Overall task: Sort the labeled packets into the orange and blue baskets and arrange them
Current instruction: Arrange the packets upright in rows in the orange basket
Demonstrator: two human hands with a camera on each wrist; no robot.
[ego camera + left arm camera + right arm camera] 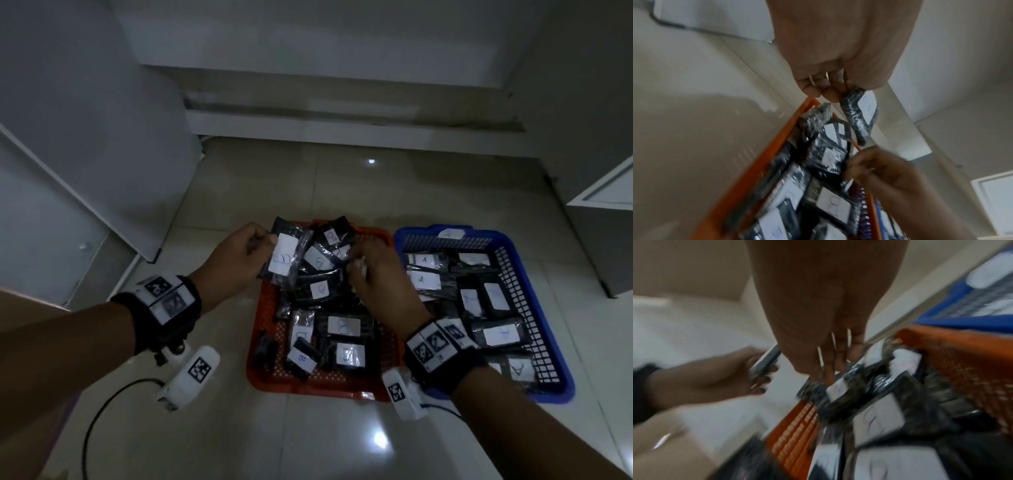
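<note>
A black plastic packet with a white B label [286, 256] is pinched between the curled fingers of the left hand [236, 255], hanging below them over the far end of the orange mesh basket [270, 346]. The right hand [380, 277] is lowered among the B packets beneath its fingers; whether anything is gripped cannot be told. Sorting appears largely done, with A packets laid in the blue mesh basket [534, 322]; tidying remains.

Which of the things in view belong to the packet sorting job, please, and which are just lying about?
Job:
- left hand pinching a B packet
- right hand among the packets
- orange basket
- blue basket

Bystanders:
- white cabinet
- black cable
</note>
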